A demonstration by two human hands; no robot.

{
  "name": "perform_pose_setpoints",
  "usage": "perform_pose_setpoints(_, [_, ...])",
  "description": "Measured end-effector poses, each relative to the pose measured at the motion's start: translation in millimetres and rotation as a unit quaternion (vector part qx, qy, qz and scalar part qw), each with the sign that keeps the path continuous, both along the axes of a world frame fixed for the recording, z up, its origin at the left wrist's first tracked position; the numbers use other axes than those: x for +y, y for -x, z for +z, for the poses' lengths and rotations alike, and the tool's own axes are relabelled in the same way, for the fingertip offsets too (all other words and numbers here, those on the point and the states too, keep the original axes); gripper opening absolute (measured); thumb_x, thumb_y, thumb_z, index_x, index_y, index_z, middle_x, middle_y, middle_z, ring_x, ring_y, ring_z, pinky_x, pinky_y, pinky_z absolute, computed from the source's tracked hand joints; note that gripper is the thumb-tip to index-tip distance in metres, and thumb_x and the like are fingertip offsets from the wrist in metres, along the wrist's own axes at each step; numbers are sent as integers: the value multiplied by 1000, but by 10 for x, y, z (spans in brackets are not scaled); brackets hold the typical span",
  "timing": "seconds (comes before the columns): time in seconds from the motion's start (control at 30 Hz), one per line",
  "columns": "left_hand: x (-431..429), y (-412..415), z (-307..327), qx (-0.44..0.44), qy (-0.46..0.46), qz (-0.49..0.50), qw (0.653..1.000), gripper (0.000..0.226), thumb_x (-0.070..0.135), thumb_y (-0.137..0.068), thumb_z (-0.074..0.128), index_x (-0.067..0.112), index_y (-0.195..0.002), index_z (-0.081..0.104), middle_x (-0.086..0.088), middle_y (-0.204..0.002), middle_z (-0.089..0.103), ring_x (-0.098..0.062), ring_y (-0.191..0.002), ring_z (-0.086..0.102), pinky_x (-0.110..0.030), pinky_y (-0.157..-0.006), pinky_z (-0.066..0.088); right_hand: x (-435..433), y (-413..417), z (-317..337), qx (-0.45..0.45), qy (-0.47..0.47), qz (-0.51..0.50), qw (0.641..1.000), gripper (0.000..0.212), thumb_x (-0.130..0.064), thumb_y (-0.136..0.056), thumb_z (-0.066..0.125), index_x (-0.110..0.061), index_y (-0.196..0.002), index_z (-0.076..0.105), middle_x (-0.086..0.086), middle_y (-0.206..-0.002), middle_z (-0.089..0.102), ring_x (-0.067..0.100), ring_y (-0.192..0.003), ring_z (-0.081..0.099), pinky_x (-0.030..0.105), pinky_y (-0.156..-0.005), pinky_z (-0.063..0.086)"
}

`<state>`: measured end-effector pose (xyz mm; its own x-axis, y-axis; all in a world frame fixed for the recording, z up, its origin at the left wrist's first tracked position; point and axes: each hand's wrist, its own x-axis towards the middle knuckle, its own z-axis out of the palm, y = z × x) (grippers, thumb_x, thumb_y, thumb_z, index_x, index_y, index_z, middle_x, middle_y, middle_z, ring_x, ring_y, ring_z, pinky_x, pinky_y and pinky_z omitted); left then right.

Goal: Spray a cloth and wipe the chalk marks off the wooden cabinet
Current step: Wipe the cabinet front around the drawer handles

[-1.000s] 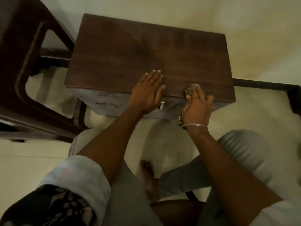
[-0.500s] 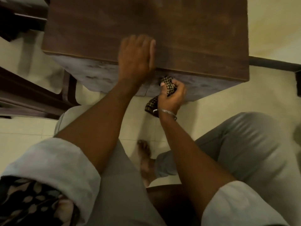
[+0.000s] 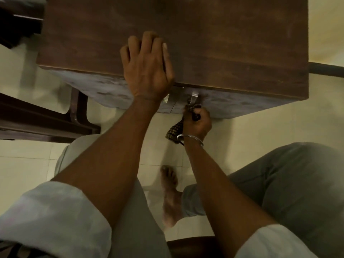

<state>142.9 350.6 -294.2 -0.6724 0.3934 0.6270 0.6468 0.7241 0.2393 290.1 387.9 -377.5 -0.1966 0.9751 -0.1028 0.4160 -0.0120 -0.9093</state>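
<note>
The left hand (image 3: 147,69) lies flat on top of the cabinet (image 3: 232,40) at its front edge, fingers loose and holding nothing, probably to steady the cabinet against the rubbing. Below it and to its right, apart from it, the right hand (image 3: 198,123) is clenched round a bunched checked cloth (image 3: 174,130). It pushes the cloth against the front face just under a metal handle (image 3: 194,95), and a loose tail hangs by the wrist. Pale chalk marks (image 3: 104,88) smear the face on both sides of that hand, so the wiping looks far from finished. A dark chair (image 3: 46,118) stands left of the left forearm.
</note>
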Motion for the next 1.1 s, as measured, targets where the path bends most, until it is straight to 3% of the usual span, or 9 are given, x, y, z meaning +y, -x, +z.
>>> perform_pose_setpoints(0.1, [-14, 36, -21, 14, -12, -5, 1000, 26, 27, -99, 46, 16, -92, 68, -3, -101, 68, -28, -87, 59, -37, -81, 34, 61, 110, -65, -25, 20, -8, 999, 28, -9, -67, 86, -12, -74, 59, 17, -85, 64, 17, -72, 57, 23, -68, 46])
perform_pose_setpoints(0.2, [-12, 36, -14, 13, -10, -11, 1000, 26, 27, -99, 46, 15, -91, 68, -3, -101, 68, -28, -86, 60, -37, -81, 34, -64, 98, -3, -11, 36, -38, 999, 30, -15, -69, 85, -20, -75, 56, 15, -90, 64, 21, -79, 60, 31, -75, 53])
perform_pose_setpoints(0.37, [-26, 34, -23, -9, -14, -11, 1000, 27, 27, -99, 45, 15, -93, 68, -3, -103, 68, -28, -89, 60, -39, -82, 37, -244, 119, 211, 35, -13, -83, 996, 30, -20, -74, 82, -7, -92, 62, 11, -99, 62, 18, -92, 61, 22, -81, 52])
perform_pose_setpoints(0.47, [-15, 24, -19, -6, -10, -11, 1000, 27, 28, -99, 45, 15, -92, 68, -4, -102, 68, -29, -88, 60, -39, -81, 36, -202, 143, 210, 9, -50, -76, 996, 33, -17, -71, 84, -3, -91, 61, 12, -95, 61, 18, -87, 59, 15, -78, 48])
perform_pose_setpoints(0.57, [-17, 35, -27, -3, -14, -12, 1000, 27, 27, -98, 46, 14, -89, 68, -3, -101, 68, -28, -86, 60, -39, -80, 37, -144, 182, 87, -28, -18, -60, 998, 31, -15, -67, 84, -10, -79, 57, 12, -83, 62, 24, -74, 60, 37, -71, 54])
perform_pose_setpoints(0.63, [-14, 38, -36, -1, -20, -15, 1000, 28, 27, -98, 45, 14, -88, 68, -2, -102, 69, -28, -86, 60, -39, -80, 38, -91, 220, 9, -41, 4, -68, 997, 34, -13, -65, 85, -15, -75, 52, 12, -79, 63, 26, -72, 61, 43, -68, 54])
perform_pose_setpoints(0.8, [-20, 24, -47, -8, -10, -14, 1000, 30, 28, -99, 43, 15, -90, 68, -2, -103, 69, -26, -88, 58, -38, -82, 37, -227, 175, 237, -4, 9, -109, 994, 36, -9, -70, 84, -8, -95, 59, 8, -96, 65, 16, -85, 61, 15, -75, 50])
perform_pose_setpoints(0.97, [-15, 17, -47, -22, -5, -13, 1000, 30, 28, -100, 42, 16, -93, 68, -2, -104, 68, -27, -89, 58, -40, -82, 38, -201, 241, 333, 15, -4, -129, 992, 45, -11, -68, 85, -5, -107, 62, 10, -106, 67, 18, -96, 64, 14, -81, 51])
perform_pose_setpoints(1.1, [-24, 20, -38, -26, -6, -14, 1000, 30, 28, -101, 42, 16, -94, 69, -2, -105, 68, -27, -89, 58, -41, -82, 38, -151, 326, 219, -32, 32, -120, 992, 41, -4, -65, 85, -2, -102, 68, 12, -98, 70, 24, -89, 67, 35, -83, 55])
